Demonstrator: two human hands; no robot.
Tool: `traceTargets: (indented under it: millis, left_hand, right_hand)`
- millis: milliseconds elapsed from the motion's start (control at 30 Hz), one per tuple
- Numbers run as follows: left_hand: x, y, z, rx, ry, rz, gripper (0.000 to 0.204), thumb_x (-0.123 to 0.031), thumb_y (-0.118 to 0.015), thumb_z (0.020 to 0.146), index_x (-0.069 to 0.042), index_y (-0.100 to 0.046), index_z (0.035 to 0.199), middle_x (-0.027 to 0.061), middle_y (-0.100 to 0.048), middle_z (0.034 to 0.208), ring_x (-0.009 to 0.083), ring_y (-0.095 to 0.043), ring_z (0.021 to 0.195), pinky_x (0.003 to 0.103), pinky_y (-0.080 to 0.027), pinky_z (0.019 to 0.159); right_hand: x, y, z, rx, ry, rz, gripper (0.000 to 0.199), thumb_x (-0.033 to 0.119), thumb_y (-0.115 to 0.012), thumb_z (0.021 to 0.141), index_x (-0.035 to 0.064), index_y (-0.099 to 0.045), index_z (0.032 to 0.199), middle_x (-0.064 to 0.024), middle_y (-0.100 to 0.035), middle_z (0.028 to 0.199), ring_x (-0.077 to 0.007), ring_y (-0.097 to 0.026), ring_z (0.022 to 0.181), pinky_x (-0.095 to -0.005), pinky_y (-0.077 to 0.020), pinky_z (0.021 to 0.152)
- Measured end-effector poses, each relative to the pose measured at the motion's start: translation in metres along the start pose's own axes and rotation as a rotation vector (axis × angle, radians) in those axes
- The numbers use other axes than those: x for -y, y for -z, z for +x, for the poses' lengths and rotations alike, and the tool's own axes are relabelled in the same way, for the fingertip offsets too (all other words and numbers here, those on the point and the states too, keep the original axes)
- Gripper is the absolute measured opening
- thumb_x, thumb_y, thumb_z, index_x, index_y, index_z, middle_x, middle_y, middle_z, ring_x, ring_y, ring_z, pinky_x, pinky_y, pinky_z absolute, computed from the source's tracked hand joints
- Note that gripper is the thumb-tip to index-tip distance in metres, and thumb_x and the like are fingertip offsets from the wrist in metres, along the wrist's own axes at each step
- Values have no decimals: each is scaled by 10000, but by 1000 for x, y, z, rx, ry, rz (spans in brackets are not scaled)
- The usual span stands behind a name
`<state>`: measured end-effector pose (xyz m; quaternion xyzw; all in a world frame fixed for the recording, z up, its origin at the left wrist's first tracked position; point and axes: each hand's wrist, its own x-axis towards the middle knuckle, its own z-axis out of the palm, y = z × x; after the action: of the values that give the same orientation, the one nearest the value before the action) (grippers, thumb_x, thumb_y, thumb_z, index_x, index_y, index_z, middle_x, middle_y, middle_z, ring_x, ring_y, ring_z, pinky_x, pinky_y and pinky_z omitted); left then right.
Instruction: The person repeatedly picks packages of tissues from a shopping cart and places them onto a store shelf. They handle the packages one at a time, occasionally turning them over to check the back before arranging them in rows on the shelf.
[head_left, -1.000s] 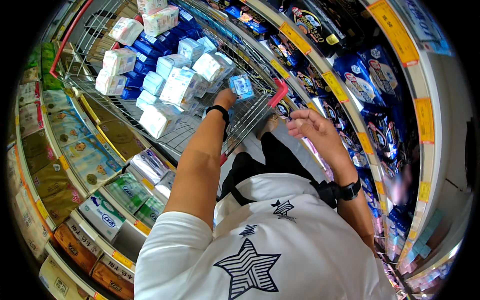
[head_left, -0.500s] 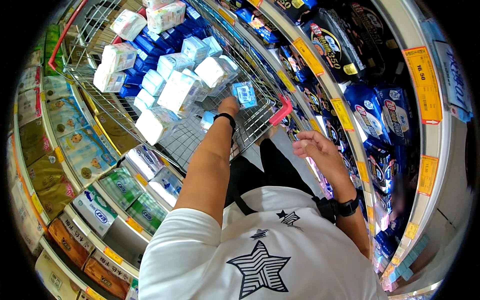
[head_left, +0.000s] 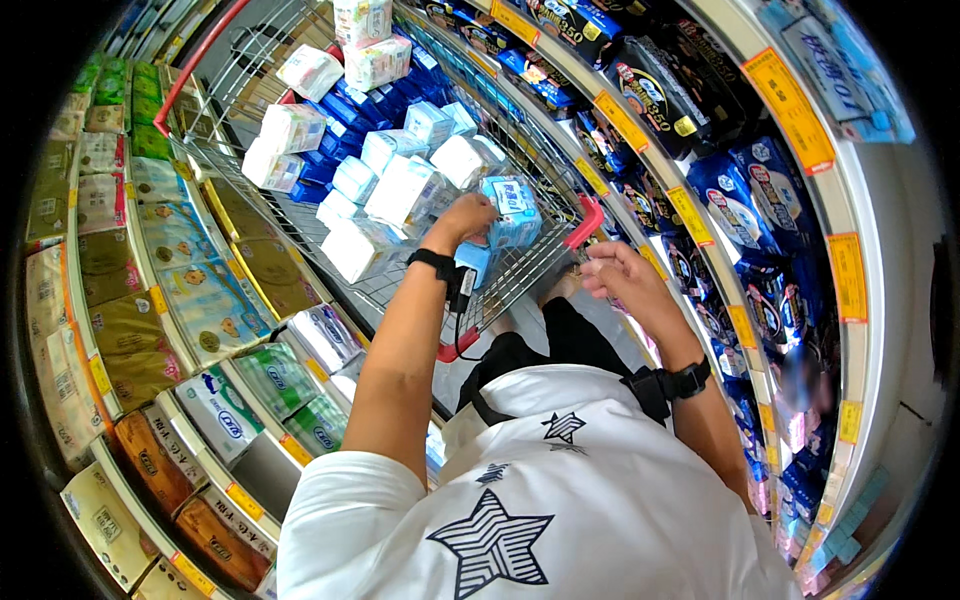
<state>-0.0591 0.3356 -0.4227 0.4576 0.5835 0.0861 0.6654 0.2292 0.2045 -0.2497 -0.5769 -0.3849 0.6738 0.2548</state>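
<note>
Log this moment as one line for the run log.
left hand: holds blue pack over cart | right hand: empty, open, by cart handle | cart: white and blue packs

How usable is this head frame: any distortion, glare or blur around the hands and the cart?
Head view: strong fisheye bend, with the shelf rails curving toward a black rim; even store lighting and no hard shadows; the left hand on a light blue pack over the cart is sharp; the right hand is slightly soft; glossy dark packs show small glare.

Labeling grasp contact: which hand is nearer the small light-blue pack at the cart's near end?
Left. The left hand has its grip on the light-blue pack over the cart; the right hand is apart, beside the red handle.
</note>
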Motion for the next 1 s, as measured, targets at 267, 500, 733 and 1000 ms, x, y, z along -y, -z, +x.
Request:
traceTargets:
  millis: [267, 500, 733, 1000]
  left_hand:
    - [-61, 6, -152, 62, -245, -246, 149, -225, -636, 969, -86, -597, 931, -19, -574, 952, 107, -606, 903, 350, -606, 829]
    - [-78, -17, -216, 23, -383, -286, 195, -266, -629, 982, -71, -625, 964, -19, -582, 967, 104, -614, 936, 333, -587, 850]
    - [-79, 0, -232, -225, -568, -300, 498, -461, -577, 1004, -56, -567, 1294, 103, -584, 1289, 221, -600, 1152, 378, -520, 946]
    - [-95, -6, -251, -32, -623, -274, 700, -450, -704, 921, -63, -448, 1445, 79, -568, 1243, 178, -526, 1146, 329, -433, 971]
  right_hand:
    - [-1, -29, 23, -124, 201, -102, 855, 520, -688, 911, 32, -341, 1521, -264, -481, 1398, -275, -594, 1144, -353, -501, 920]
    - [30, -65, 14, -72, 240, 11, 828, 536, -645, 921, 23, -363, 1508, -198, -535, 1351, -255, -593, 1170, -386, -543, 871]
    - [47, -46, 2, 156, 208, 258, 680, 583, -564, 945, 44, -520, 1357, -149, -613, 1262, -253, -650, 1053, -427, -575, 807]
    - [58, -54, -19, 227, 232, 319, 760, 675, -536, 930, 64, -504, 1379, -151, -646, 1221, -274, -657, 1055, -463, -570, 781]
